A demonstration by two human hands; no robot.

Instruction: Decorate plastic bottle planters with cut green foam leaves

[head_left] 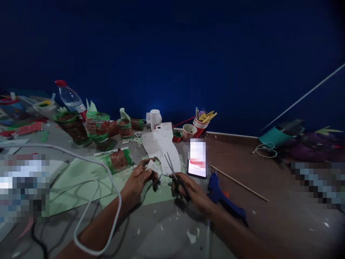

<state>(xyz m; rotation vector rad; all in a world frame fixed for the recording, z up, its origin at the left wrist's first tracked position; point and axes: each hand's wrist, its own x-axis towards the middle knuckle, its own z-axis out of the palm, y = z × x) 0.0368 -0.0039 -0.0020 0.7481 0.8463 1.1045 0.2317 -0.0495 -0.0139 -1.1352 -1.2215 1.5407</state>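
Note:
My left hand (140, 178) pinches a small white paper piece (153, 166) over a pale green sheet (159, 197). Black-handled scissors (174, 172) are gripped in my right hand (195, 190), their blades apart and pointing up and away from me. Just beyond the hands lies a long, creased white paper strip (161, 144). To the left rests a brown-and-green wrapped cylinder (118, 160) on its side. A lit phone (197, 158) stands to the right of the scissors, and a blue glue gun (223, 198) lies beside my right forearm.
A white cable (118, 201) loops over my left forearm. Several brown-and-green cups (97, 126) and a bottle (71, 99) stand at the back left. Paper cups (199, 126) are at the back middle. A thin stick (239, 182) lies at right; paper scraps (191, 237) litter the front.

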